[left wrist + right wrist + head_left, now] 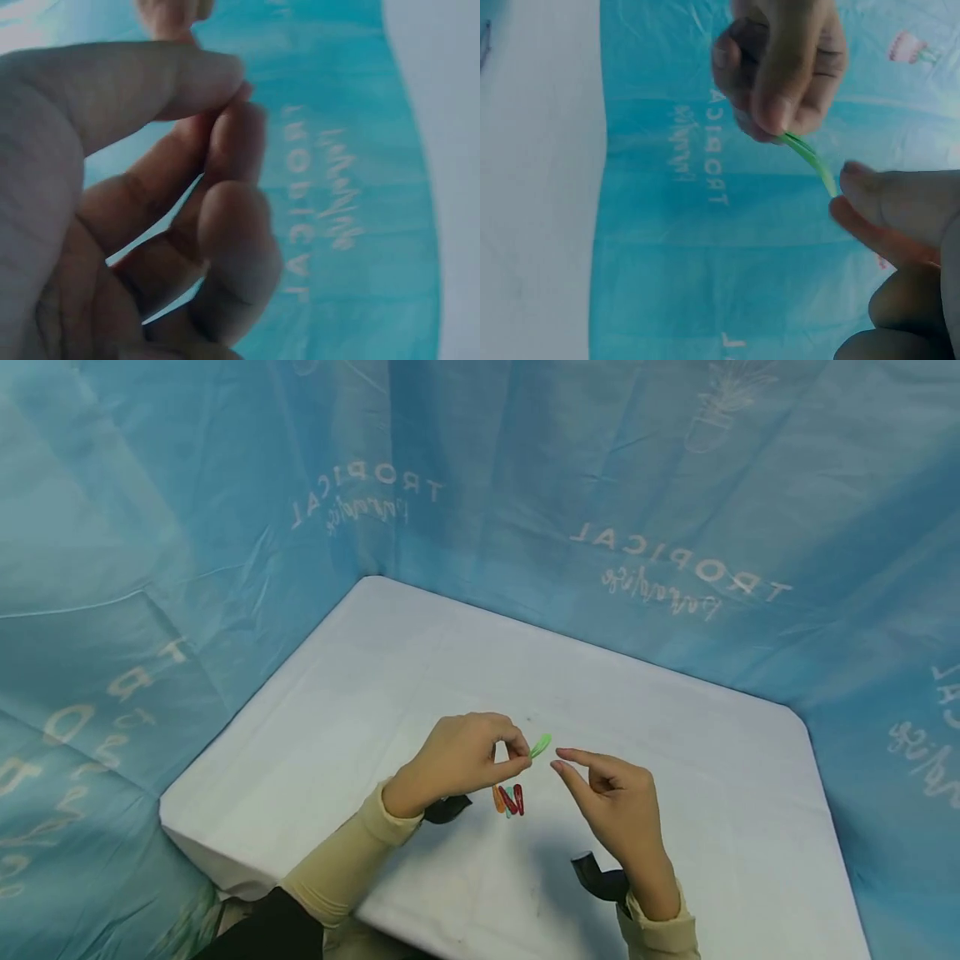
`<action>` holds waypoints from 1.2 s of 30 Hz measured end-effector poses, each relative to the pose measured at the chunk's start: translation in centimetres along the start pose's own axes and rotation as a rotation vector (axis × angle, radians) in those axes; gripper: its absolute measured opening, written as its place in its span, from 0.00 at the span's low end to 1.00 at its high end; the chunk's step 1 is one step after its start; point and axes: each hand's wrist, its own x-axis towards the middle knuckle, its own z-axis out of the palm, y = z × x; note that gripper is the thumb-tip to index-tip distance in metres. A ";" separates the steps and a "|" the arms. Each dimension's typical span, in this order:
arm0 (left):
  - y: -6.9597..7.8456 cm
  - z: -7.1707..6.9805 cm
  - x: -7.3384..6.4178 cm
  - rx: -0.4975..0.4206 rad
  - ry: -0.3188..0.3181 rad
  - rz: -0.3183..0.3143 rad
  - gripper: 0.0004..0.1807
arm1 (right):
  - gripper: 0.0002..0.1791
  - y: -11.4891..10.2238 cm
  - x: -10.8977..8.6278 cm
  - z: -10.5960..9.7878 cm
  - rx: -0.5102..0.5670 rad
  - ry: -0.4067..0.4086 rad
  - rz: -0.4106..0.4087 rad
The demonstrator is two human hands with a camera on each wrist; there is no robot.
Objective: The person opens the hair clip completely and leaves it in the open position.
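Note:
Between thumb and forefinger, my left hand (467, 753) pinches a bright green snap hair clip (542, 744), held above the table. The clip's free end points toward my right hand (626, 802). That hand's thumb and forefinger reach out toward it with a gap between their tips, and the other fingers are curled in. In the right wrist view the green clip (810, 156) slants down from the left hand (791, 75), its far end right by the right thumb (881, 191). The left wrist view shows the left thumb (180, 79) against the forefinger, hiding the clip.
Several more hair clips lie in a small group on the white table (420, 652) below the hands, among them an orange clip (498, 799) and a red clip (519, 799). Blue printed curtains (510, 527) hang along the table's far and left edges.

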 end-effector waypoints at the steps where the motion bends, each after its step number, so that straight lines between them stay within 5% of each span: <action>1: 0.1 -0.4 0.4 -0.001 0.003 0.001 0.03 | 0.18 -0.1 0.3 -0.1 -0.008 0.009 -0.010; 5: 0.5 -1.2 1.5 -0.008 -0.025 0.001 0.03 | 0.23 -0.3 1.2 -0.6 -0.015 0.011 -0.051; 10: 0.6 -1.3 2.2 -0.031 -0.039 -0.013 0.03 | 0.12 -0.5 2.4 -1.1 -0.044 0.039 -0.095; 18: -0.7 -1.5 2.5 -0.115 0.243 0.012 0.07 | 0.07 -0.6 3.6 -1.3 -0.053 0.133 -0.087; 23: -0.4 -1.1 2.9 -0.216 0.391 0.018 0.09 | 0.05 -2.9 4.2 -1.3 -0.004 0.226 -0.036; 29: 0.1 0.1 3.3 -0.348 0.480 0.038 0.07 | 0.05 -3.8 4.2 -1.3 0.022 0.295 0.045; 36: 0.4 0.8 3.8 -0.389 0.525 0.067 0.06 | 0.05 -3.5 3.9 -1.2 0.058 0.318 0.102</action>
